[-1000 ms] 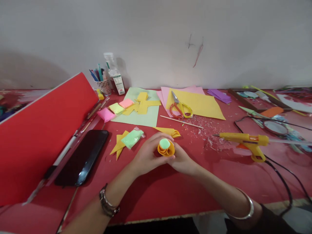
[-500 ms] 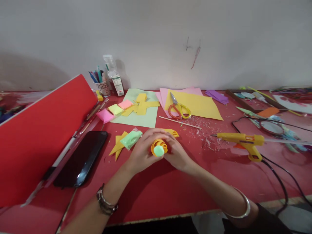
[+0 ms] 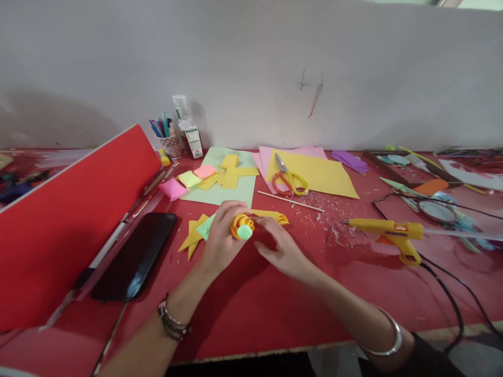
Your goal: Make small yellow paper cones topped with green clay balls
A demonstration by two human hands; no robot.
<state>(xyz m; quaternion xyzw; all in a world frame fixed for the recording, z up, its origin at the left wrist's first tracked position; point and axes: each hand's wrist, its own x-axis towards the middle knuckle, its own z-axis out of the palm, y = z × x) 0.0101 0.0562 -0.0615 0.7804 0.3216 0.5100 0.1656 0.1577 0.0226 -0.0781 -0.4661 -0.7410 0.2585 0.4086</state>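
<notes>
My left hand (image 3: 225, 238) is closed around a rolled yellow paper flower (image 3: 237, 224) that has a pale green ball of clay (image 3: 245, 232) at its near end. Just to its right, my right hand (image 3: 281, 246) is open, thumb and fingers apart, with nothing in it. Its fingertips are close to the flower; whether they touch it I cannot tell. Behind my left hand, a green clay packet (image 3: 205, 228) lies partly hidden on yellow paper pieces (image 3: 192, 238). Another folded yellow paper strip (image 3: 275, 215) rests beyond both hands.
A yellow glue gun (image 3: 387, 230) with a trailing black cord lies at the right. Scissors (image 3: 288, 180) rest on coloured sheets, a thin stick (image 3: 291, 201) before them. At the left are a phone (image 3: 135, 256) and a leaning red board (image 3: 78, 225). A bottle (image 3: 190, 133) stands behind.
My right hand has come away from the flower and opened. My left hand keeps hold of it and has shifted slightly left and up.
</notes>
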